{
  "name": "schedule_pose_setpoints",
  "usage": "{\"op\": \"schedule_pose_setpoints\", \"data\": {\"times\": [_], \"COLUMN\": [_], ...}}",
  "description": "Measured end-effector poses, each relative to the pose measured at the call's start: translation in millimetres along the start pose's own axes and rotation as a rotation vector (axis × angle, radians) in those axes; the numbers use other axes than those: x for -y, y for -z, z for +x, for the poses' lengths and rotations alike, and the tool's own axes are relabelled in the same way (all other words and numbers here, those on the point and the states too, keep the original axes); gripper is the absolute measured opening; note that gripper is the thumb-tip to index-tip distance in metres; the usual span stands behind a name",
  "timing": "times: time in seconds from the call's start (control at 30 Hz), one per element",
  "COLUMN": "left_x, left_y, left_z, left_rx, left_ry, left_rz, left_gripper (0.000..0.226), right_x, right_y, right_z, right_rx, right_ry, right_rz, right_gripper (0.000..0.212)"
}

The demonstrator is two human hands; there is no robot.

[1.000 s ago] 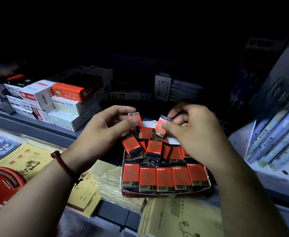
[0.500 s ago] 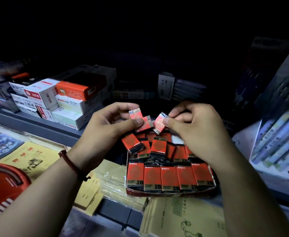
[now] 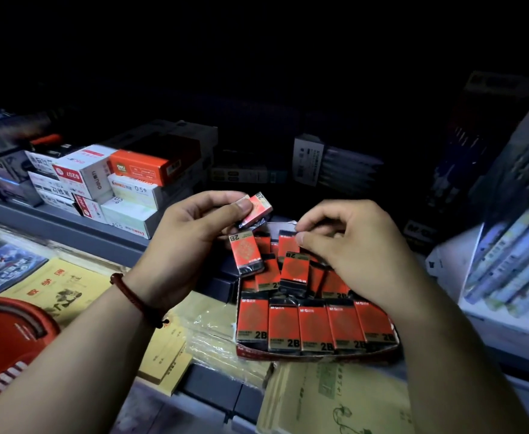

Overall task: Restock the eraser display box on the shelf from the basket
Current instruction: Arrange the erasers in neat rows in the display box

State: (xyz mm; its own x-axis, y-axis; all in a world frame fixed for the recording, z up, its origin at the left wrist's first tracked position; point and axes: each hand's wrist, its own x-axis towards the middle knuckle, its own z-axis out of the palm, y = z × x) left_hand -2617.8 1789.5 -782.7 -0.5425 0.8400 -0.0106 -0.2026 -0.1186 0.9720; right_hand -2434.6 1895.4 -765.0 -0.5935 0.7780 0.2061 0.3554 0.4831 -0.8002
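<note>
The red eraser display box (image 3: 316, 356) lies on the shelf edge, with a front row of several upright red 2B erasers (image 3: 313, 327) and loose ones piled behind. My left hand (image 3: 191, 245) hovers over the box's back left corner. Its thumb and fingers pinch one red eraser (image 3: 258, 208), and a second eraser (image 3: 246, 256) hangs lower in its fingers. My right hand (image 3: 354, 249) is over the back right of the box, thumb and forefinger pinching the edge of an eraser (image 3: 288, 243) in the back row. The red basket (image 3: 9, 346) shows at the lower left.
Stacked white and orange stationery boxes (image 3: 122, 183) fill the shelf to the left. Yellow notebooks (image 3: 56, 289) and wrapped packs (image 3: 213, 336) lie below the box. A rack of pens (image 3: 514, 261) stands at the right. The shelf's back is dark.
My right hand has moved its eraser down into the back row of the box. My left hand has turned a little with its erasers in it.
</note>
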Motion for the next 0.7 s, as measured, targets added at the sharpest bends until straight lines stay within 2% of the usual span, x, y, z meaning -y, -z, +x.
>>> {"op": "schedule_pose_setpoints", "data": {"times": [0.3,0.47,0.7], "left_x": [3.7,2.3,5.4], "left_y": [0.9,-1.7,-3.7], "left_z": [-1.7,-3.9,-4.1], "left_rx": [0.067,0.066,0.084], "left_ry": [-0.095,-0.103,-0.236], "left_rz": [0.097,0.159,0.489], "left_gripper": [0.036,0.033,0.027], "right_x": [-0.2,-1.0,-0.1], "right_y": [2.3,1.7,1.0], "right_z": [2.0,1.9,1.1], "right_rx": [0.050,0.007,-0.002], "right_ry": [-0.035,-0.024,-0.021], "right_rz": [0.054,0.062,0.029], "right_gripper": [0.015,0.012,0.012]}}
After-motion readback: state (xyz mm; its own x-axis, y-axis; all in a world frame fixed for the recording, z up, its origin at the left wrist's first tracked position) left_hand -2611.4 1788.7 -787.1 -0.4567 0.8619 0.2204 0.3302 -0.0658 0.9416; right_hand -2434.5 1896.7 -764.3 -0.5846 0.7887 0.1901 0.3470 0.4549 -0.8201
